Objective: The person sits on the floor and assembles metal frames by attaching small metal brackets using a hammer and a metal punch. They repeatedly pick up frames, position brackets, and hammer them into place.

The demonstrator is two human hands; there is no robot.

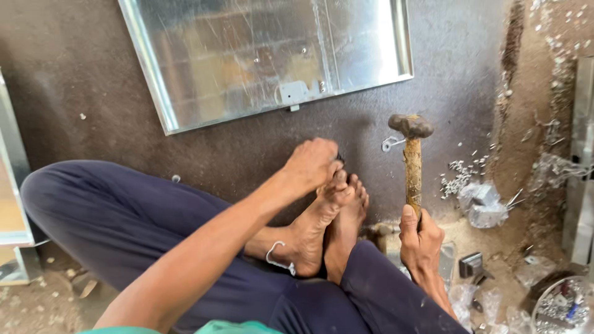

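Wooden-handled hammer in right hand, plastic bag of nails

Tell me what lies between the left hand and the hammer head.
In the head view, a small bent metal clip lies on the dark floor between the left hand and the hammer head.

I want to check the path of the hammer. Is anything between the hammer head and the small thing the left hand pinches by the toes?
Nothing visible: only bare mat lies between the hammer and the left hand.
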